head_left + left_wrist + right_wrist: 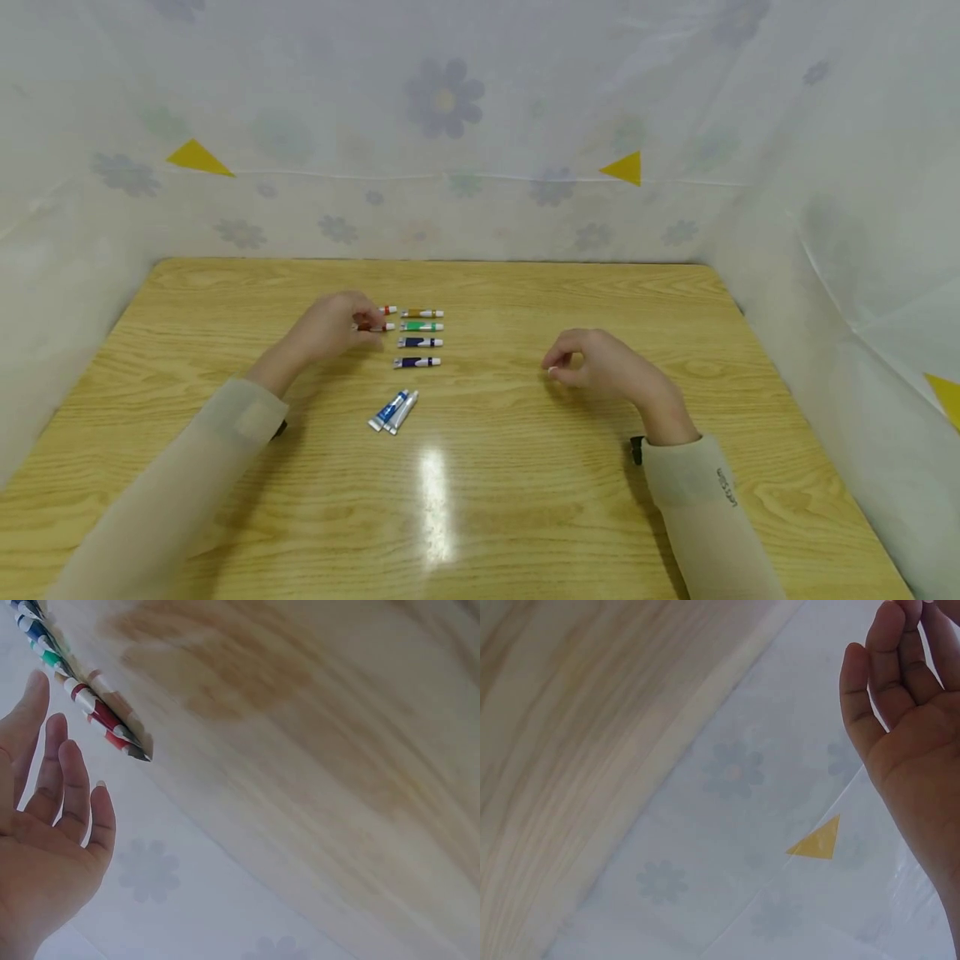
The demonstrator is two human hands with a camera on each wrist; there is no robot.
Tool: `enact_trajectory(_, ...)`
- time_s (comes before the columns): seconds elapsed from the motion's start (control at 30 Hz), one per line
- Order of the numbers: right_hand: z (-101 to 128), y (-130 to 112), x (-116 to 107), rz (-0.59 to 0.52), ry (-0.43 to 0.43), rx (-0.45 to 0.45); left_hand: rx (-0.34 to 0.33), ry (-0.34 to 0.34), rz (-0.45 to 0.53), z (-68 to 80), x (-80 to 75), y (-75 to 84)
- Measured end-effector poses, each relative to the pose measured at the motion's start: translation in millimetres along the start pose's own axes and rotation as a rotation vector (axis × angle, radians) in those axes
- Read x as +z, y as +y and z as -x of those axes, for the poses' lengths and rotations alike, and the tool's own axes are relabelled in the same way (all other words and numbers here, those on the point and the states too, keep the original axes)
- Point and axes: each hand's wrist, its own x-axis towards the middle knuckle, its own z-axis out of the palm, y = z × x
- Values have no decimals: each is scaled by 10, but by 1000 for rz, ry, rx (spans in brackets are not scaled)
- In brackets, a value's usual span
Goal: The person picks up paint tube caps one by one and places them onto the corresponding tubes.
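In the head view my left hand is over two red paint tubes, a brighter red tube and a dark red tube, partly covering both. Its fingers are loosely bent, and the left wrist view shows the tubes lying on the table beyond the fingertips. To their right lie an ochre tube, a green tube and two dark blue or violet tubes, the nearer tube lowest. My right hand hovers off to the right, fingers loosely curled; a small pale spot shows at its thumb tip, perhaps a nail.
Closer to me, a blue tube and a silvery tube lie slanted together. The wood-grain table ends at a flower-printed white sheet behind. Yellow triangles are on the sheet.
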Motion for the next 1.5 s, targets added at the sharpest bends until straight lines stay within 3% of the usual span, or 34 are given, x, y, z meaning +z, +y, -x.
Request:
enact_trajectory(0.37,-12,-22,9,7,27,13,34,-14,9,128,22,45)
enact_trajectory(1.1,-12,-14,3,-20,21,40,236,-10,-87,383,98,330)
enact_trajectory(1.5,-6,-31,3,-4,31,35,258,-37,-112,459,220,457)
